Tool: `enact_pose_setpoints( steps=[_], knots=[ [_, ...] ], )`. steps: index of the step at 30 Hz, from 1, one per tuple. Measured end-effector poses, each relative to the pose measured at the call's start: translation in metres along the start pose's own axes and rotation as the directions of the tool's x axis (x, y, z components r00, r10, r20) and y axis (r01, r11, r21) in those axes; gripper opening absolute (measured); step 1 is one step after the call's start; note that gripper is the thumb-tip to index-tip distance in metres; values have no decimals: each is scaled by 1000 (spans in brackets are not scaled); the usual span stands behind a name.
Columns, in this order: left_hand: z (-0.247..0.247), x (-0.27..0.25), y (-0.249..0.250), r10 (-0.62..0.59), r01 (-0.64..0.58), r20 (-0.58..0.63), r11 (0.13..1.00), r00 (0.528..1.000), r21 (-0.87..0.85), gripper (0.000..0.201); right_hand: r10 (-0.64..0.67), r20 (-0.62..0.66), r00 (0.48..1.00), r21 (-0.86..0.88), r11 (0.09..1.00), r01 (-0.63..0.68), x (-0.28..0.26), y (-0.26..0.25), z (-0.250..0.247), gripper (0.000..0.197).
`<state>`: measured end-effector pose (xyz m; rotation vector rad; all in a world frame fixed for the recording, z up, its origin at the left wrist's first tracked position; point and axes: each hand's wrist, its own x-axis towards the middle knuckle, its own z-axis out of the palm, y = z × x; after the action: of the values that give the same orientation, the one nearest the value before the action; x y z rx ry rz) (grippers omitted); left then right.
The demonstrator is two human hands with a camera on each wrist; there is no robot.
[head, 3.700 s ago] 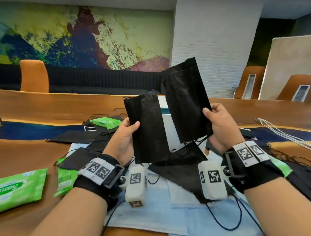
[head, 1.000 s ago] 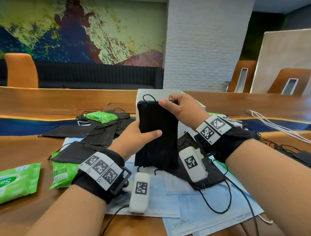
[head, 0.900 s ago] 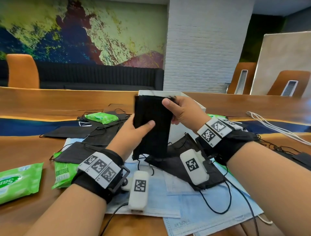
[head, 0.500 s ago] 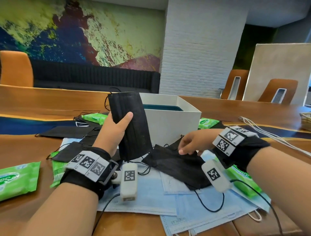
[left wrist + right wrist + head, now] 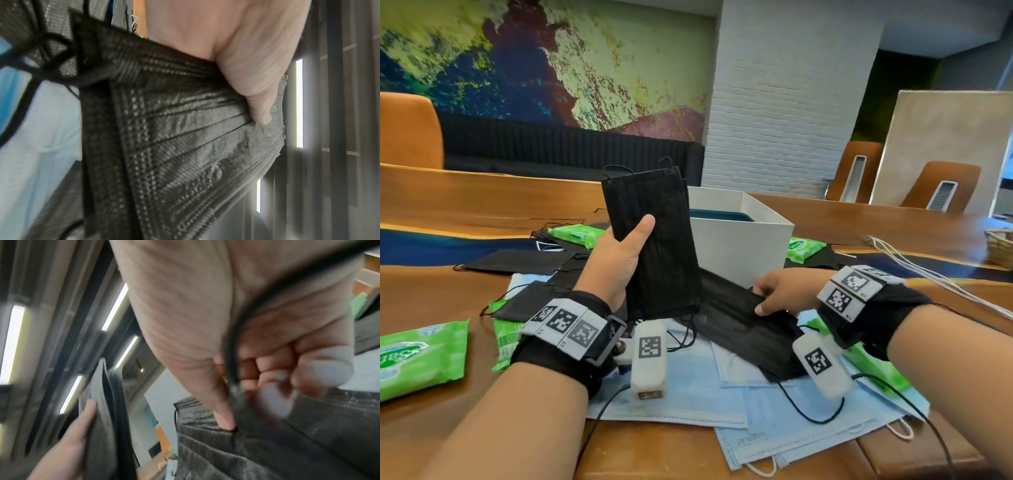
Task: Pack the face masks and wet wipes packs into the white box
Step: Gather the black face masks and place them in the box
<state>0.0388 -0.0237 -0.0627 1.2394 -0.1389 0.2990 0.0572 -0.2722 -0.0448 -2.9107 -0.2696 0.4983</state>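
My left hand [image 5: 619, 260] holds a stack of black face masks [image 5: 654, 240] upright in front of the white box [image 5: 739, 246], thumb pressed on the front; the black masks [image 5: 195, 146] fill the left wrist view. My right hand [image 5: 777, 291] is down on the table, pinching the edge of another black mask [image 5: 739, 325] that lies on the pile; its fingers [image 5: 267, 382] curl over the black mask [image 5: 267, 443]. Light blue masks [image 5: 722, 404] lie underneath. Green wet wipes packs sit at the left [image 5: 417, 359], behind the left hand [image 5: 577, 234] and right of the box [image 5: 804, 246].
More black masks [image 5: 517, 262] are spread on the wooden table [image 5: 431, 298] to the left. White cords [image 5: 928, 274] run across the right side, and a woven basket [image 5: 1001, 246] stands at the far right edge. Chairs stand beyond the table.
The right hand let go of the held stack, dropped to the table and took hold of a loose black mask. The left hand keeps the stack upright, slightly to the left of the box.
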Motion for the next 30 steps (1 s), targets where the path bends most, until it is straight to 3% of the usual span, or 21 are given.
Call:
enact_pose_setpoints(
  steps=[3, 10, 15, 19, 21, 23, 27, 30],
  knots=[
    [-3, 2, 0, -40, 40, 17, 999, 999, -20, 17, 21, 47, 999, 246, 969, -32, -10, 12, -5, 20],
    [-3, 2, -8, -158, 155, 146, 987, 977, 28, 21, 240, 66, 968, -51, 970, -237, -29, 22, 10, 31],
    [-3, 0, -6, -136, 127, 153, 990, 979, 68, 30, 244, -63, 968, -2, 970, -244, -26, 14, 16, 41],
    [-5, 0, -3, -136, 136, 138, 991, 981, 7, 32, 282, -138, 949, -12, 958, -286, -20, 13, 20, 73],
    [-5, -1, -2, -138, 144, 136, 989, 981, -34, 34, 290, -149, 945, -13, 955, -295, -21, 12, 20, 76],
    [-5, -1, -1, -140, 149, 139, 987, 980, -58, 34, 285, -127, 950, 1, 958, -287, -22, 11, 19, 70],
    [-6, 0, -1, -164, 176, 162, 982, 973, -67, 41, 223, -101, 970, 73, 974, -216, -24, 14, 15, 21],
    [-6, -1, 0, -179, 196, 193, 977, 965, -77, 48, 182, -128, 975, 202, 967, -154, -26, 20, 11, 23]
  ],
)
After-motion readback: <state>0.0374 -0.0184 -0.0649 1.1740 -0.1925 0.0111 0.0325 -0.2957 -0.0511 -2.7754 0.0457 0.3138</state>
